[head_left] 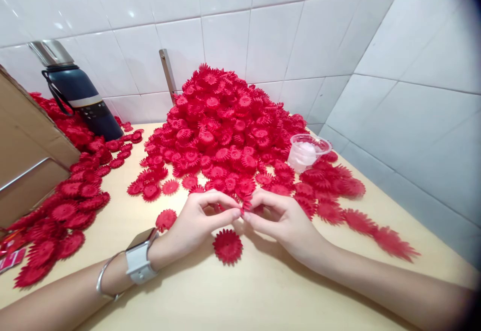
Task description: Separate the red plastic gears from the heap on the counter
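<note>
Both hands pinch one small red flower (246, 204) in the middle of the frame, left hand (195, 223) and right hand (280, 218) meeting at their fingertips. It looks light, thin and bendy, so its edge seems best to hold. A big pile (225, 125) sits behind.

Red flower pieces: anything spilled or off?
Nothing damaged. Red flower pieces are heaped against the wall, with strays across the table. The clear cup sits tilted among them, at the heap's right edge.
</note>
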The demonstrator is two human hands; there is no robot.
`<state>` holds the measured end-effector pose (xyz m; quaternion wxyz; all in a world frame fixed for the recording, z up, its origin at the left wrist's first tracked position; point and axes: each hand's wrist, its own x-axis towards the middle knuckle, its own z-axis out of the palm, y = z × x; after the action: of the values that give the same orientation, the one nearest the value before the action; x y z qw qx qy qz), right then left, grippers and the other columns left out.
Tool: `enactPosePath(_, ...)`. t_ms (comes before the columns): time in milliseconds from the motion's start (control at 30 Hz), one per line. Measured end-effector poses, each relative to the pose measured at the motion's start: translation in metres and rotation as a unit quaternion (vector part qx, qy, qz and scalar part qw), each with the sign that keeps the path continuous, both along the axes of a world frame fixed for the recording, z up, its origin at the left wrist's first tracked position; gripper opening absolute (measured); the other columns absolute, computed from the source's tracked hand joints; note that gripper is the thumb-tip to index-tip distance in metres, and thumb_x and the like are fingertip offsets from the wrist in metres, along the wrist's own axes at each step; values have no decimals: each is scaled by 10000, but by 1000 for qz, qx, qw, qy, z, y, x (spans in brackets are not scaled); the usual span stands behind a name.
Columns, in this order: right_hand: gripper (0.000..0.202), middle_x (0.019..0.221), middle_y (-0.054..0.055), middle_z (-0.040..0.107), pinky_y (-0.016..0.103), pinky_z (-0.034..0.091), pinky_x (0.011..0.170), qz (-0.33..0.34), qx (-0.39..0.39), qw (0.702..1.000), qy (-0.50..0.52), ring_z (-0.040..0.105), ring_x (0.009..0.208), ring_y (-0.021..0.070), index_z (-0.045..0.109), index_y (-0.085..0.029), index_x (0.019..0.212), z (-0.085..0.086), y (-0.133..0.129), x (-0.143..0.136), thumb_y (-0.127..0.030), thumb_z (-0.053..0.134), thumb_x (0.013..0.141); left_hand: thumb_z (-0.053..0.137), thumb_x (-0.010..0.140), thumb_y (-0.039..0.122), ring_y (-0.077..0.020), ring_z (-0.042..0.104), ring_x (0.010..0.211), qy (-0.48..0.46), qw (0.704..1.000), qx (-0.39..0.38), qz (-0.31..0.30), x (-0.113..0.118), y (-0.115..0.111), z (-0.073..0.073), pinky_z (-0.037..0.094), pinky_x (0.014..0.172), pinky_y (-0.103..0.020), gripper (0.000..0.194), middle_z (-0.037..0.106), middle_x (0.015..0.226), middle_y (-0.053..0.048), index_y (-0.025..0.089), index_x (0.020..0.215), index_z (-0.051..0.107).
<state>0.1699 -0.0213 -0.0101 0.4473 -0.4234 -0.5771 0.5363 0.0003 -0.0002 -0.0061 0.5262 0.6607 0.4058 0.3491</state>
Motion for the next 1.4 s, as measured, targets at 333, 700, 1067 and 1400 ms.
enactPosePath(333, 100, 630, -27, 577, 225, 462, 569, 12, -39, 998, 52, 567, 583, 103, 622, -174, 645, -3, 2, 1, -228, 624, 728, 595, 766, 203, -125, 588, 684, -15, 999, -41, -15, 1, -1, 5, 452, 654, -216, 64, 629, 709, -5, 152, 744, 627)
enactPosePath(700, 114, 663, -13, 571, 249, 432, 613, 10, 15, 999, -38, 546, 648, 124, 569, -170, 672, -3, 1, 3, -218, 569, 775, 577, 786, 212, -115, 561, 694, -26, 999, -43, -5, 1, -2, 6, 433, 653, -216, 74, 598, 720, 4, 154, 742, 589)
enactPosePath(1067, 158, 642, -28, 480, 227, 375, 558, -101, 75, 990, -63, 461, 604, 111, 459, -185, 670, -4, 0, 3, -232, 478, 819, 533, 813, 200, -84, 518, 705, -27, 990, 58, 129, 0, 0, 3, 415, 639, -169, 57, 559, 754, 34, 177, 770, 562)
enactPosePath(1400, 156, 717, -23, 487, 228, 418, 574, -195, 49, 979, 11, 471, 644, 114, 487, -201, 770, -9, 6, 4, -289, 611, 732, 575, 790, 260, -64, 492, 613, -30, 983, 51, 172, -2, 1, 1, 406, 570, -154, 73, 545, 708, 49, 191, 778, 559)
